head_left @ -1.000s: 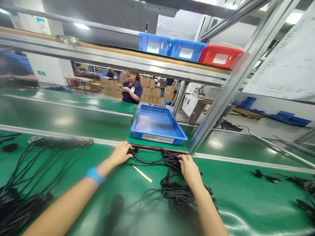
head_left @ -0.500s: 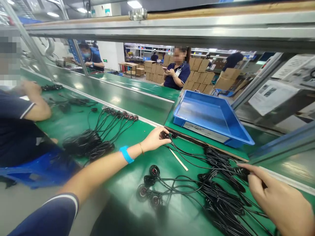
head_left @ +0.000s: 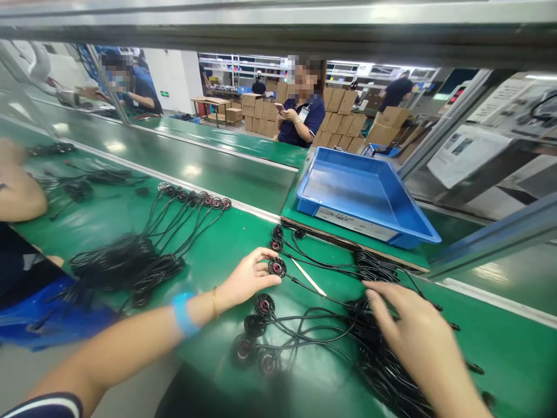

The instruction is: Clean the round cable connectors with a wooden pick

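My left hand [head_left: 248, 277] has its thumb and fingers closed around the edge of a round black cable end [head_left: 277, 267], knurled at the rim with red inside. Its cable runs right to black coiled cables [head_left: 369, 360]. Over these coils is my right hand [head_left: 422, 325], thumb and forefinger stretched out and slightly apart; whether the fingertips touch the cables is unclear. Two more round ends [head_left: 275, 245] lie just behind my left fingers, by the board's edge. Nearer me, several similar ends [head_left: 264, 305] rest in a loose cluster, their cables leading into the coils.
A blue tray [head_left: 369, 229] stands on a raised board at the back right. A pale thin stick [head_left: 308, 277] lies between cables. On the left are more coiled cables [head_left: 117, 261] with ends in a row. A co-worker's arm [head_left: 20, 188] is at far left; a metal beam crosses above.
My left hand has drawn back toward me from the board's edge, now on a different-looking spot with a round end. My right hand has moved left over the coils, its fingers loosened. The view has shifted.
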`<state>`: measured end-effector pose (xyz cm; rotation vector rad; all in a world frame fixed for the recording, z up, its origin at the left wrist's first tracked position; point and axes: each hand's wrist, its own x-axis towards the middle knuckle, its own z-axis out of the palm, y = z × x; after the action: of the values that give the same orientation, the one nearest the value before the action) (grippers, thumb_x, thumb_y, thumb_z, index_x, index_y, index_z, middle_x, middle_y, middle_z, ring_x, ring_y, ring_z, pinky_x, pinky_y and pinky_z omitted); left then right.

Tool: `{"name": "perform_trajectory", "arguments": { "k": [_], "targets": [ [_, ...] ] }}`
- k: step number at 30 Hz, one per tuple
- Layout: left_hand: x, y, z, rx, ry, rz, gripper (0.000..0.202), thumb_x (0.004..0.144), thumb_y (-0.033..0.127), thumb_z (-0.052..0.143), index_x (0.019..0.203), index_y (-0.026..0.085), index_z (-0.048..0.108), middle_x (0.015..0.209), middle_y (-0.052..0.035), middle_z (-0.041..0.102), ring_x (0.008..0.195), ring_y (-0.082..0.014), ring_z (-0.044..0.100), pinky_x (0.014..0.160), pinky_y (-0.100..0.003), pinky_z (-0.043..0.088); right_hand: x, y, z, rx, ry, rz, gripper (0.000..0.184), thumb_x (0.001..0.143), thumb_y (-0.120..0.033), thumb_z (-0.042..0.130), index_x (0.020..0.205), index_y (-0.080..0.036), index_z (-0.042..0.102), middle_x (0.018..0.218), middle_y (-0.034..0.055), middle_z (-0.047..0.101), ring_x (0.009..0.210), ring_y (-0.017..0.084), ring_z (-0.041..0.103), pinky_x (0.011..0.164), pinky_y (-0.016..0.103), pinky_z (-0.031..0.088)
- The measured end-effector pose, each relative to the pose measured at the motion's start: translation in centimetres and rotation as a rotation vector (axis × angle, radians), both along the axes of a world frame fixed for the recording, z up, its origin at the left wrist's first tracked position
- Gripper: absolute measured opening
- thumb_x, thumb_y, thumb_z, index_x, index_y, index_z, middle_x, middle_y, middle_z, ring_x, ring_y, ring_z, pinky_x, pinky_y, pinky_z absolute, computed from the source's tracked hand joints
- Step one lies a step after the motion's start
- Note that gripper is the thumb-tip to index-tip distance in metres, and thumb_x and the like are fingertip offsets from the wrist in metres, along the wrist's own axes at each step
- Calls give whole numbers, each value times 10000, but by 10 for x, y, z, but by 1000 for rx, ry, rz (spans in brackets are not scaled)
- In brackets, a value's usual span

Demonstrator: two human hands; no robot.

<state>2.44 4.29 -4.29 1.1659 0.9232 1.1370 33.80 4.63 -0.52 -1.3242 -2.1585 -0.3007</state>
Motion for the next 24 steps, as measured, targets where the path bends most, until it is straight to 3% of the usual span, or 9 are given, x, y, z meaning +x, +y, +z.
{"name": "perform_trajectory", "arguments": {
  "k": [3,7,12,24],
  "targets": [
    [1,-3,2,-13,-63,-21,495,734,181,784,1149,188,514,1118,-79,614,951,-163,628,859,-309,494,-58,-15,-9,-115,-9,214,329,961,-402,500,1211,-211,598,1137,84,683,1077,238,628,918,403,496],
    [-1,-8,4,-26,-136,-65,492,760,161,773,1202,189,560,1162,-89,631,1007,-177,619,900,-310,477,-92,-31,-26,-213,44,315,251,976,-294,503,1195,-194,577,966,53,688,873,185,645,804,325,495],
    [-2,-13,5,-73,-109,-144,522,800,205,751,1286,207,559,1232,-103,624,1071,-209,610,939,-343,471,-94,-40,-30,-179,117,280,190,978,-241,505,1130,-194,610,826,18,655,703,126,618,641,232,446],
    [2,-20,10,-178,-122,-124,465,782,203,768,1217,225,605,1214,-87,648,1138,-223,602,1009,-368,459,-96,-49,-33,-114,71,246,190,972,-250,521,1104,-205,650,799,7,667,636,112,595,619,247,401]
  ]
}}
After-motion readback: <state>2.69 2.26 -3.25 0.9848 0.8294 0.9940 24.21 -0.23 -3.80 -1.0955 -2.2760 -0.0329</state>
